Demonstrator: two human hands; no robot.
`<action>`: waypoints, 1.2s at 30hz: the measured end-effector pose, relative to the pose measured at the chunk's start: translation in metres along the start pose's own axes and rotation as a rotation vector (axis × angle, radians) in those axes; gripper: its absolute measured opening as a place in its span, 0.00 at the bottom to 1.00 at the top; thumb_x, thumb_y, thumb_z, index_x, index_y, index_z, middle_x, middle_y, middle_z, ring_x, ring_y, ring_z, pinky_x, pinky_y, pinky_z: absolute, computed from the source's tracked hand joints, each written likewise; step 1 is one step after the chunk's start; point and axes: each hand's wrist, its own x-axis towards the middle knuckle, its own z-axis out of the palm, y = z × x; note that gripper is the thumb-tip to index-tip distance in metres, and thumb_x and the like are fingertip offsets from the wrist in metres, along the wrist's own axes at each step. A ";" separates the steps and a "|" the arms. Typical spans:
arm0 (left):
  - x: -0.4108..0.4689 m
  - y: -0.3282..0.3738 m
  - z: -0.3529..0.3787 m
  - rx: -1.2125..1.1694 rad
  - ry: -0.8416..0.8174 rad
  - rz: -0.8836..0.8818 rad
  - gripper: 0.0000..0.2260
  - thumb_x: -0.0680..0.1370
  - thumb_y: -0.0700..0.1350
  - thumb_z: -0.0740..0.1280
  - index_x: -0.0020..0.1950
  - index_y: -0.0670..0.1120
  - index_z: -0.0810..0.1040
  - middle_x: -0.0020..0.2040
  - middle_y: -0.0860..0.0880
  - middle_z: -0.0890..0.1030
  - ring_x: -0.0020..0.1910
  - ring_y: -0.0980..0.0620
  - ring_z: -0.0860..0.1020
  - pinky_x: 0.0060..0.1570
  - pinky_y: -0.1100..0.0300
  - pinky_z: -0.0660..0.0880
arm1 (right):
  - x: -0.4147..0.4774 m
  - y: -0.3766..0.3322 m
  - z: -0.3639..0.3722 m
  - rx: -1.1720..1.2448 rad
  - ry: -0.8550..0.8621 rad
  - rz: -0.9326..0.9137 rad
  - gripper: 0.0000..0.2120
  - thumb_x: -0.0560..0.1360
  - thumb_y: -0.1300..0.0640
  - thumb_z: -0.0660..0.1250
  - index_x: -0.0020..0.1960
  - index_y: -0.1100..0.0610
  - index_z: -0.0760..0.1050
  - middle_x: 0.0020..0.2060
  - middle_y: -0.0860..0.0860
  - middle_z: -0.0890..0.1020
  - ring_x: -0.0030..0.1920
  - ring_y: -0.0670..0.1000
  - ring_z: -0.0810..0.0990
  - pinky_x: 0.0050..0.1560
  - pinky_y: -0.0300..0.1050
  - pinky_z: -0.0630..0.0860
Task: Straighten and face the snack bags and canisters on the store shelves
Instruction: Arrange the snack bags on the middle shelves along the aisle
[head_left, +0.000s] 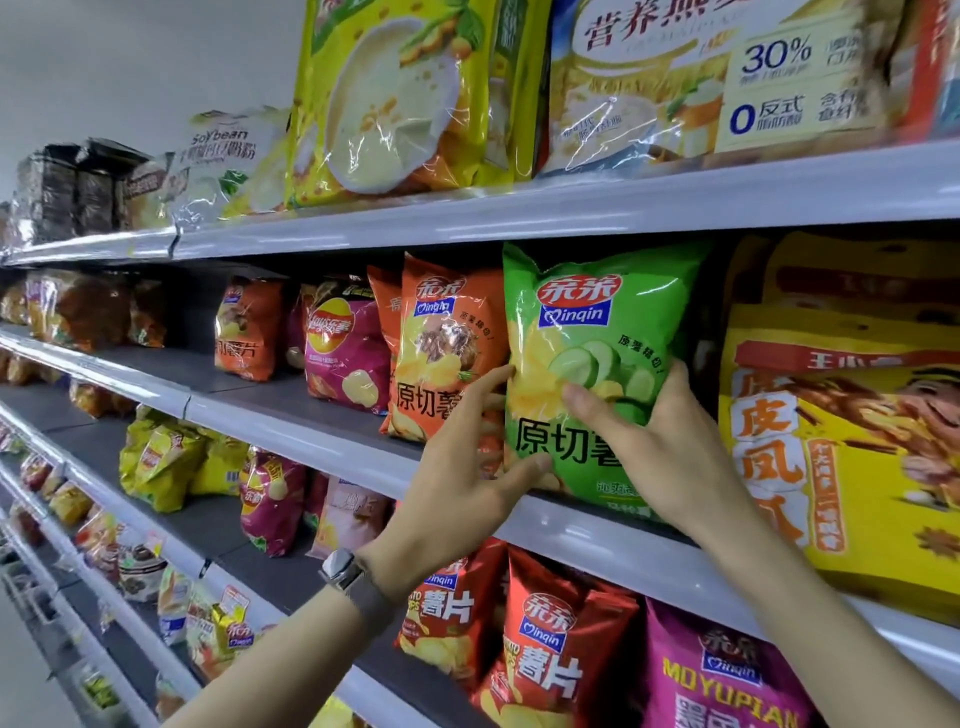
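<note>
Standing upright at the front of the middle shelf, the green chip bag faces outward, held from both sides. The left grip pinches its lower left edge, thumb laid on the front and fingers reaching to the side seam beside the orange chip bag. The right grip curls round the lower right edge, thumb across the cucumber picture, fingers hidden behind. A yellow box stands just right of the bag. A watch sits on the left wrist.

green chip bag, orange chip bag
</note>
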 end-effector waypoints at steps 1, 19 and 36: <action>-0.002 -0.005 0.000 0.003 -0.008 -0.002 0.34 0.79 0.46 0.76 0.81 0.59 0.64 0.65 0.58 0.78 0.61 0.60 0.81 0.58 0.60 0.81 | -0.002 0.001 -0.001 -0.020 -0.004 0.004 0.37 0.68 0.23 0.69 0.69 0.39 0.65 0.62 0.38 0.80 0.61 0.46 0.79 0.62 0.52 0.76; -0.022 -0.038 -0.028 0.379 -0.171 0.206 0.29 0.83 0.57 0.65 0.83 0.55 0.62 0.72 0.59 0.72 0.71 0.56 0.70 0.65 0.58 0.72 | -0.095 -0.014 0.020 -0.735 0.381 -0.005 0.20 0.77 0.39 0.65 0.62 0.51 0.75 0.53 0.48 0.81 0.54 0.54 0.79 0.49 0.54 0.79; 0.015 -0.113 -0.216 0.902 -0.280 -0.219 0.28 0.81 0.68 0.60 0.79 0.59 0.67 0.69 0.54 0.80 0.69 0.47 0.78 0.61 0.49 0.78 | -0.001 -0.102 0.228 -0.784 -0.237 -0.174 0.17 0.80 0.36 0.57 0.56 0.47 0.75 0.48 0.46 0.80 0.50 0.56 0.80 0.48 0.52 0.77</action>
